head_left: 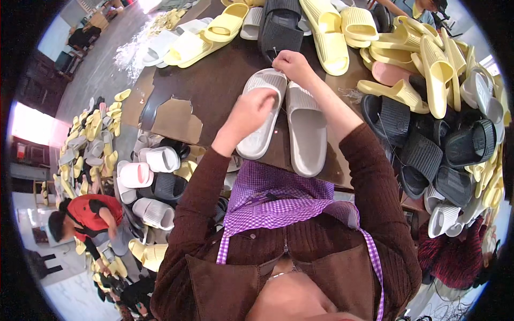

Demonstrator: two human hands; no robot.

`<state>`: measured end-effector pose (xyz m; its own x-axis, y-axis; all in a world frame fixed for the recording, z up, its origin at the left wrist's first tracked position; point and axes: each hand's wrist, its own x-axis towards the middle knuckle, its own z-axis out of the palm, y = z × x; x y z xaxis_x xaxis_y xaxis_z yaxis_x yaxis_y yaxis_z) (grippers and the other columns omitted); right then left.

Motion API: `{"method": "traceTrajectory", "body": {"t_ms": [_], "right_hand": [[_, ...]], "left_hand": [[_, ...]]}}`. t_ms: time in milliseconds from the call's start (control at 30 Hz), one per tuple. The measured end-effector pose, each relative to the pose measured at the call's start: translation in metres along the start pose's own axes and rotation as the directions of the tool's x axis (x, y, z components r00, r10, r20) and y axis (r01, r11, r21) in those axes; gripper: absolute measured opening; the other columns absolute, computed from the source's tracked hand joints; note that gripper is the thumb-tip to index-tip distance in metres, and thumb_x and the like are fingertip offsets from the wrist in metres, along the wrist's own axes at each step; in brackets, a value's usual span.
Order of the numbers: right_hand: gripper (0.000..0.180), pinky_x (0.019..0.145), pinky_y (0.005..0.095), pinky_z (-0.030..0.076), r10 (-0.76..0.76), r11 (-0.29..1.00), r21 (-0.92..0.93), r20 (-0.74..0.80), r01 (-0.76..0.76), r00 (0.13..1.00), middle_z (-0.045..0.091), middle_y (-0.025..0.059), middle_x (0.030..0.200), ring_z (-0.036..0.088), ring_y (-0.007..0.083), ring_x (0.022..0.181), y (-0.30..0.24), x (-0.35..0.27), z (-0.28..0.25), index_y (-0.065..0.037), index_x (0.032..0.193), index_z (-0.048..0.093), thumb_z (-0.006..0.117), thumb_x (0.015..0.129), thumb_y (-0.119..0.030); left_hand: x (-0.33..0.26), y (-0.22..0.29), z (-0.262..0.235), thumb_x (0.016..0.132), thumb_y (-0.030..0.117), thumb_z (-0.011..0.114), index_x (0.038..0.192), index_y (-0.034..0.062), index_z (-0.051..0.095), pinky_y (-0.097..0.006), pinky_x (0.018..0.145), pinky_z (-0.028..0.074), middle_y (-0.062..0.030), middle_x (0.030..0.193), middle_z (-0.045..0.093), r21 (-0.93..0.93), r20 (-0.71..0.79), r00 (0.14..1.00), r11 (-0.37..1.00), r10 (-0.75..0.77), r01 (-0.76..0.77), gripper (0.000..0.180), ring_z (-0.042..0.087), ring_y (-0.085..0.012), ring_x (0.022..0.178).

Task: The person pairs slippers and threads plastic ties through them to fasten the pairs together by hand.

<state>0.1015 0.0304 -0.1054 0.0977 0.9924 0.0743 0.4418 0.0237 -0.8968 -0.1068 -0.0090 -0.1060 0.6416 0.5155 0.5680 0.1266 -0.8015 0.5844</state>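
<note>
Two pale grey slide slippers lie side by side on the brown table before me, toes pointing away. My left hand point(250, 115) is curled at the strap of the left slipper point(259, 140), its fingertips partly hidden there. Just past the toes, my right hand point(294, 66) is closed in a pinch. A thin pale strand sticks up beside its fingertips, too fine to name. Under my right forearm lies the right slipper point(309, 142), its strap partly covered by the arm.
Yellow slippers point(329, 45) and a black pair point(281, 32) line the table's far side. More yellow, black and grey slippers are heaped at right. A torn patch point(176, 120) marks the table's left part. Piles of slippers and a person in red point(99, 214) are at left.
</note>
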Motion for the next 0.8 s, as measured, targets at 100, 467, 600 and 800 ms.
{"method": "traceTrajectory", "body": {"t_ms": [100,467,600,800], "right_hand": [[0.010,0.069,0.0260,0.048,-0.280,0.954,-0.125,-0.033,0.274,0.959,0.062,0.0048,0.075,0.058,0.0117,0.074,-0.006,-0.020,-0.006,0.000,0.088,0.063,0.061,0.088,-0.010],[0.006,0.071,0.0301,0.048,-0.395,0.918,-0.065,-0.104,0.390,0.913,0.062,0.0109,0.081,0.060,0.0187,0.077,-0.019,-0.073,-0.012,0.000,0.089,0.061,0.059,0.087,-0.006],[0.009,0.069,0.0297,0.048,-0.314,0.949,-0.033,-0.161,0.313,0.936,0.062,0.0101,0.079,0.060,0.0166,0.074,-0.014,-0.079,-0.018,-0.001,0.090,0.062,0.060,0.087,-0.008],[0.010,0.065,0.0233,0.046,-0.088,0.991,0.089,-0.173,0.104,0.981,0.060,0.0002,0.074,0.055,0.0078,0.072,-0.014,-0.080,-0.031,-0.001,0.090,0.062,0.059,0.091,-0.011]], "left_hand": [[0.022,0.004,-0.016,0.087,0.011,0.058,0.102,-0.0027,0.063,-0.028,0.076,0.049,-0.0097,0.090,0.067,-0.206,-0.178,0.911,0.919,-0.372,0.335,0.020,0.063,-0.0170,0.087],[0.072,-0.020,0.015,0.087,0.009,0.063,0.097,0.0047,0.067,-0.019,0.060,0.041,0.0006,0.084,0.065,-0.765,0.265,0.776,0.365,-0.572,0.531,0.012,0.053,-0.0048,0.066],[0.072,-0.022,0.023,0.087,0.007,0.063,0.096,0.0049,0.066,-0.019,0.059,0.041,-0.0001,0.084,0.064,-0.834,0.303,0.792,0.254,-0.530,0.489,0.010,0.052,-0.0048,0.064],[0.073,-0.011,0.028,0.086,0.008,0.063,0.090,0.0039,0.065,-0.017,0.050,0.040,0.0000,0.076,0.063,-0.830,0.254,0.816,0.316,-0.520,0.460,0.006,0.051,-0.0034,0.057]]}}
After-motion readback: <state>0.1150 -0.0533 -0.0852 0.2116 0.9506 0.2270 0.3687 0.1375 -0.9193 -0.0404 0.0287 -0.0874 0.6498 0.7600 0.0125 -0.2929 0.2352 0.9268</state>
